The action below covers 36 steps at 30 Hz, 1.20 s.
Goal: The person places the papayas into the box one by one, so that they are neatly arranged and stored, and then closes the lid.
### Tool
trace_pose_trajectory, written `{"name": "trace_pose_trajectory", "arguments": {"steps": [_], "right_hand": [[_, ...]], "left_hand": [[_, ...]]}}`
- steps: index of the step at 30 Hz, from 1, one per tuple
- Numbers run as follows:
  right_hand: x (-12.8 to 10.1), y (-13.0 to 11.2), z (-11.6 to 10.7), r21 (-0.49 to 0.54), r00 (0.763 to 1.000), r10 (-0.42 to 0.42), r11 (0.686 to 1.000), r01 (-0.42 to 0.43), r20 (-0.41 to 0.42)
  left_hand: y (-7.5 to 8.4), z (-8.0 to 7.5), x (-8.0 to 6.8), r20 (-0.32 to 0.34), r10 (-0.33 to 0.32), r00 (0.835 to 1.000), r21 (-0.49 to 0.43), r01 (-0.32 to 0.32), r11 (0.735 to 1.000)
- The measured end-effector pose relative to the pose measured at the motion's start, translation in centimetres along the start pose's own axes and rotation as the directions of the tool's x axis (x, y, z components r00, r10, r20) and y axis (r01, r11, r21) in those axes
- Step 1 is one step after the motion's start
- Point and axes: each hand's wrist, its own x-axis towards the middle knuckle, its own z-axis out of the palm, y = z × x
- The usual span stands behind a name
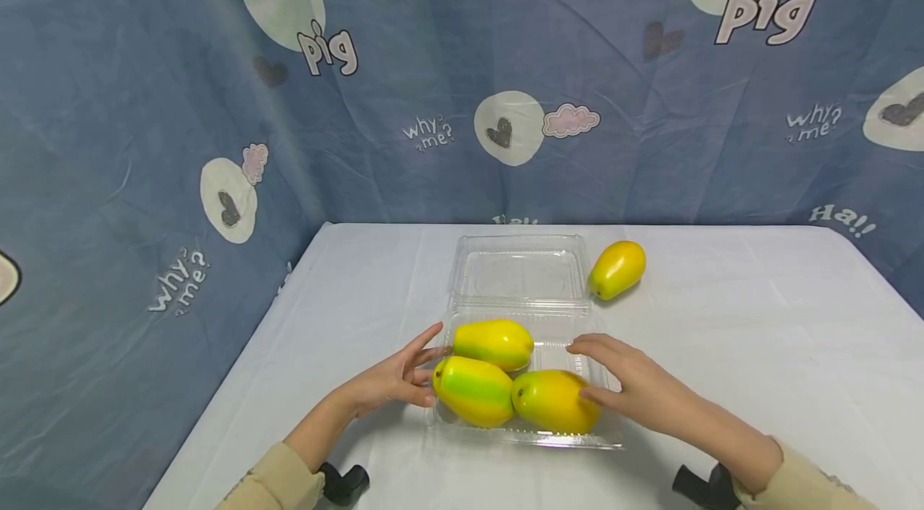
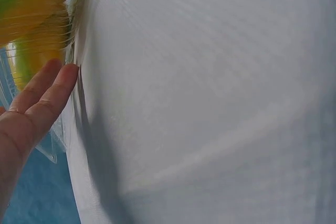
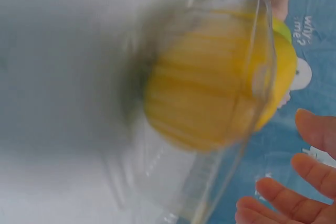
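White cloth is covering the table where I am bracketing a clear clamshell tray. My left hand and right hand are lying relaxed, fingertips touching its end walls, gripping nothing. Three mangoes are lying between them, long axes sideways; a fourth mango is sitting beyond the open lid, nearer my right. Only the head view is showing it.

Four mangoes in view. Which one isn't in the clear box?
The mango lying alone on the white table, right of the box's open lid. The other three sit packed together in the box tray between the two hands.
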Motion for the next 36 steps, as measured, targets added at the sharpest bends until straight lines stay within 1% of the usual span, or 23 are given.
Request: {"name": "trace_pose_trajectory", "arguments": {"steps": [7, 17, 23, 30, 34, 36], "right_hand": [[0.5, 1.2, -1.7, -0.063, 0.997, -0.027, 0.998, 0.022, -0.074], [2.4, 4.6, -4.2, -0.158, 0.982, -0.062, 0.987, 0.033, -0.178], [3.7, 5.6, -5.7, -0.230, 0.988, -0.017, 0.973, -0.019, -0.153], [5.5, 7.7, -7.0, -0.181, 0.987, 0.049, 0.980, -0.077, -0.153], [6.3, 9.1, -7.1, -0.164, 0.989, 0.084, 0.981, -0.104, -0.124], [6.6, 9.9, -6.9, -0.150, 0.991, 0.086, 0.983, -0.102, -0.105]], "left_hand": [[0.0, 0.0, 0.0, 0.002, 0.002, 1.000, -0.009, -0.002, 1.000], [0.0, -0.1, 0.0, 0.004, -0.007, 1.000, -0.016, 0.007, 1.000], [0.0, -0.1, 0.0, 0.011, -0.002, 1.000, -0.022, 0.002, 1.000], [0.1, 0.0, 0.0, 0.012, -0.004, 1.000, -0.025, 0.004, 1.000], [0.1, 0.0, 0.0, 0.011, -0.009, 1.000, -0.031, 0.009, 0.999], [0.1, 0.0, 0.0, 0.010, -0.013, 1.000, -0.034, 0.013, 0.999]]}}
